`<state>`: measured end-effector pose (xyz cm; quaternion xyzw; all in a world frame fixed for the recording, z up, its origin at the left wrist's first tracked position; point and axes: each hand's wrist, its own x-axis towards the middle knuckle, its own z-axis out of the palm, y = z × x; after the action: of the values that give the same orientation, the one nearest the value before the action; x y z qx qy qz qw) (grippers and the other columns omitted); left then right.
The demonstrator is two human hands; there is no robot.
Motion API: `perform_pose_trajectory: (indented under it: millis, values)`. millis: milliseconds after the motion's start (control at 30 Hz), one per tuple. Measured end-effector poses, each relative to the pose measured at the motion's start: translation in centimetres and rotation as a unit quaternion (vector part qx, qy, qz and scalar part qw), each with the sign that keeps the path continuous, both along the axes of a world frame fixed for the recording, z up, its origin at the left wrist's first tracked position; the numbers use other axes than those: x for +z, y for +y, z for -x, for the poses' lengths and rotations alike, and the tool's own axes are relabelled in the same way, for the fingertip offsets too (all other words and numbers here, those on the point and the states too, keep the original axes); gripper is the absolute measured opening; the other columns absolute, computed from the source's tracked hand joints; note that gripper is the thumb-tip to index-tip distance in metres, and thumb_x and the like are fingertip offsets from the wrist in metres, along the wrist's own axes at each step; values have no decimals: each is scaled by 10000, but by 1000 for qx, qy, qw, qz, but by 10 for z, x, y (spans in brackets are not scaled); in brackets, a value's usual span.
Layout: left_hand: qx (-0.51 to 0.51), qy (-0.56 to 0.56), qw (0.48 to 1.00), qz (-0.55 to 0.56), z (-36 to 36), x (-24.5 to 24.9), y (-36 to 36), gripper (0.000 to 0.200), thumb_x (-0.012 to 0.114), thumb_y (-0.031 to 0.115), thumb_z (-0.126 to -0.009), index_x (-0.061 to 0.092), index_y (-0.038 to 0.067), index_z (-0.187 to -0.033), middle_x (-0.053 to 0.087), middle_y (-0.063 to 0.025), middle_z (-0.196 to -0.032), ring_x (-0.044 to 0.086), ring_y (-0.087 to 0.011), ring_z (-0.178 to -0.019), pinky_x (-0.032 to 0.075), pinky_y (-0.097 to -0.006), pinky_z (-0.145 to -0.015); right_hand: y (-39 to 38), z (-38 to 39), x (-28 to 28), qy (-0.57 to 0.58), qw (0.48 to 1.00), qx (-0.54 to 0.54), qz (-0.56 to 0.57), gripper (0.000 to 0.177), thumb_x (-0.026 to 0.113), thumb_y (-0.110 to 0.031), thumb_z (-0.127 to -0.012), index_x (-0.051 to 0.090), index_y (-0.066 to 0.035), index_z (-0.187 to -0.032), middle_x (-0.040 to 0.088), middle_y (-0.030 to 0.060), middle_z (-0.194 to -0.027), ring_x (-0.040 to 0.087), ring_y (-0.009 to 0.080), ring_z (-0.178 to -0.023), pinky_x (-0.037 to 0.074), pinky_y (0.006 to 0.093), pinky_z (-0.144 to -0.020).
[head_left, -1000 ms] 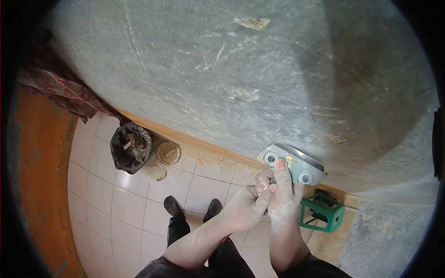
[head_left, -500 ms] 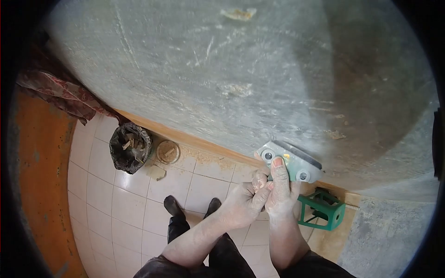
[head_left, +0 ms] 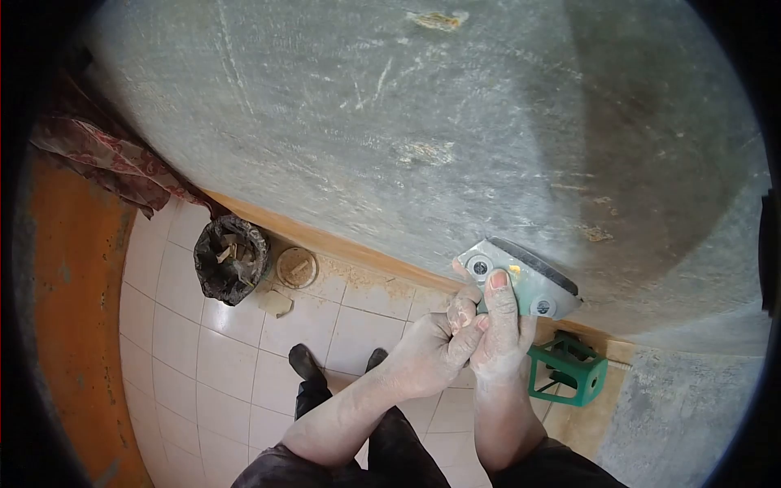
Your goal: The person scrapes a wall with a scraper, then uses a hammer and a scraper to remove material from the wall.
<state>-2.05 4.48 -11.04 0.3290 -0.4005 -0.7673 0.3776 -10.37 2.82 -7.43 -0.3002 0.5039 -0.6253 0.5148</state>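
A hand sander [head_left: 527, 285] with a pale, dusty plate, two round knobs and a dark pad along its far edge is held at the grey wall [head_left: 350, 163]. My right hand [head_left: 498, 337] is closed round its handle, the thumb lying up along the plate. Beside it, my left hand [head_left: 439, 350] is wrapped round the near end of the handle, fingers folded. Most of the handle is hidden by my hands. Pale dust coats both hands. Whether the pad presses flat on the wall is hard to see.
A black-lined bin [head_left: 213, 281] with scraps stands by the wall foot, next to a round tub [head_left: 296, 267] and a pale block [head_left: 277, 304]. A green stool [head_left: 582, 390] is at right. Patterned cloth [head_left: 122, 163] hangs left, above an orange surface [head_left: 73, 325]. Dust lies on the tiles.
The sander and both hands have shifted slightly to the right in view. The wall's marks have also slid right, so the view has moved a little. The grip is the same.
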Motion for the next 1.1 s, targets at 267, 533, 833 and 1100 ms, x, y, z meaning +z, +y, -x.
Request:
perform_pose_trajectory:
  millis: [267, 533, 833, 1100]
  values:
    - [-38, -35, 998, -27, -4, -2, 0, 443, 425, 378, -917, 571, -16, -777, 566, -91, -678, 538, -155, -670, 419, -274, -609, -1, 2, -5, 1, 1000, 15, 11, 53, 510, -71, -884, 528, -45, -926, 547, 33, -768, 379, 32, -469, 329, 212, -398]
    - [-65, -59, 994, -61, -5, -2, -1, 453, 434, 373, -910, 588, -38, -796, 603, -137, -721, 592, -192, -735, 457, -306, -674, 2, 8, -13, 29, 998, 50, 7, 263, 467, -179, -910, 501, 47, -1040, 597, 192, -902, 448, 94, -481, 389, 240, -437]
    - [-55, -12, 996, -70, -6, 1, -1, 439, 450, 345, -914, 583, -45, -761, 593, -98, -701, 550, -129, -698, 445, -291, -633, 1, 4, -7, 41, 998, 33, 31, 230, 479, -172, -906, 518, 9, -1044, 605, 169, -864, 443, 93, -475, 383, 237, -436]
    - [-78, -49, 994, -59, -4, -5, 0, 451, 469, 358, -903, 583, -56, -766, 601, -112, -697, 566, -129, -702, 449, -289, -623, 5, 10, -16, 21, 1000, 12, -13, 314, 474, -212, -907, 531, 79, -1007, 519, 79, -611, 417, 101, -461, 352, 240, -436]
